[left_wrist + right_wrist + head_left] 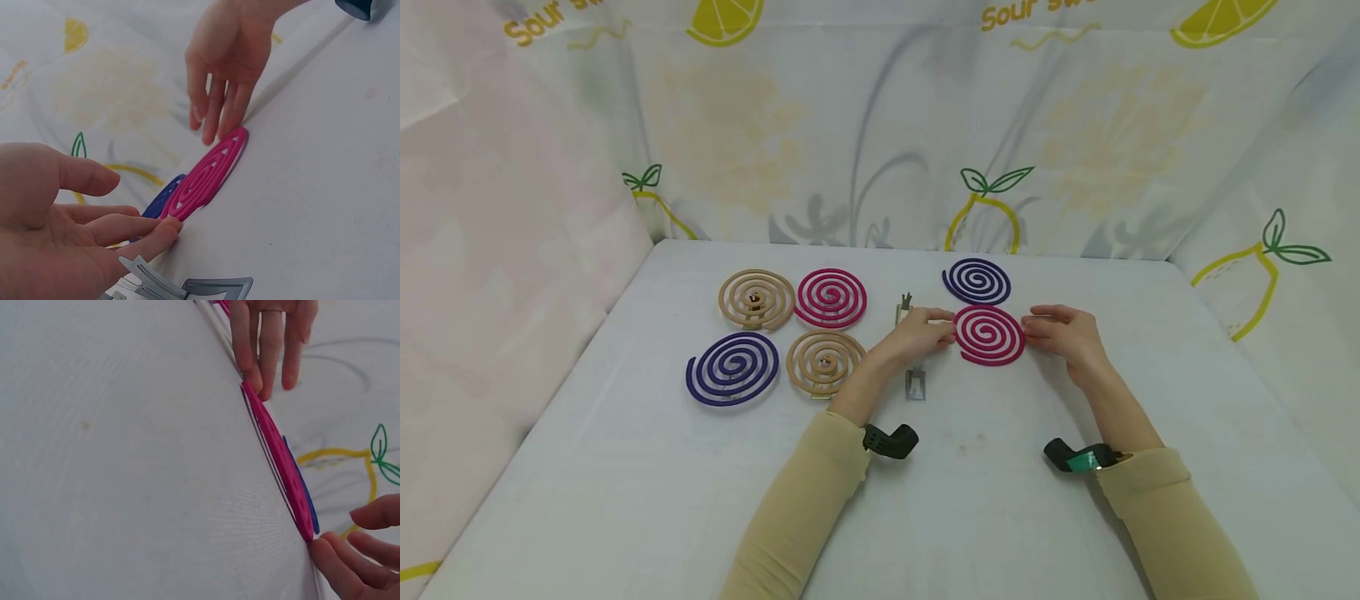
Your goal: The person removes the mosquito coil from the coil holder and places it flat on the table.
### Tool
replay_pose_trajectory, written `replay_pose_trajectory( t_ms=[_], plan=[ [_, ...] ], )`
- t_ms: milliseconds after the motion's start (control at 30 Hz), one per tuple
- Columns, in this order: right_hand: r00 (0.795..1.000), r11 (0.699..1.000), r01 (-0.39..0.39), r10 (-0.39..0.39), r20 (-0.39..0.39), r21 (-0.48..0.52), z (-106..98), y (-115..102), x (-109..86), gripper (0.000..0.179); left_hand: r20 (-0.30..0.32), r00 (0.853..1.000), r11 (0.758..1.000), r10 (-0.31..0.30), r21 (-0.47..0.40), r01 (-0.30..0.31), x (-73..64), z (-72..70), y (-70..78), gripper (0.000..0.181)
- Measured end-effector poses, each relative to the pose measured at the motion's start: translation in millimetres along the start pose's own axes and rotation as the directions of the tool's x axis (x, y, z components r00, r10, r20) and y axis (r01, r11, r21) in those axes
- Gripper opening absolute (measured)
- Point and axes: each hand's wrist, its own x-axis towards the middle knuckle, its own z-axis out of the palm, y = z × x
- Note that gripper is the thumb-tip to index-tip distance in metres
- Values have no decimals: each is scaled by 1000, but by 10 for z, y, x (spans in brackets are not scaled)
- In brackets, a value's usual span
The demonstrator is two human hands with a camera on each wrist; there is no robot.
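A magenta mosquito coil lies flat on the right half of the table, between my two hands. My left hand is at its left edge, fingertips against the rim in the left wrist view, thumb raised apart from it. My right hand meets the opposite edge with its fingers extended and its thumb off the coil. Just behind lies a dark blue coil, overlapped by the magenta one in the wrist views. A small metal coil stand sits partly under my left hand.
To the left, a tan coil and a second magenta coil lie in the back row. A purple coil and another tan coil are in front of them. A printed cloth wall rises behind the table.
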Motion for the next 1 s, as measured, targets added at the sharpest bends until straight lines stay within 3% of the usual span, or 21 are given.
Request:
replay_pose_trajectory(
  t_ms=[367, 733, 1000],
  plan=[
    [999, 997, 16, -18, 27, 73, 18, -1, 3, 52, -2, 1000, 1000, 25, -18, -25, -15, -6, -5, 48],
    [1000, 992, 0, 0, -2, 123, 62, 8, 25, 51, 21, 998, 994, 61, -92, -58, 1, 7, -23, 50],
    [1000, 983, -18, 20, -10, 182, 70, 25, 35, 50, 26, 998, 992, 53, -117, -49, 27, 11, -40, 49]
  ],
)
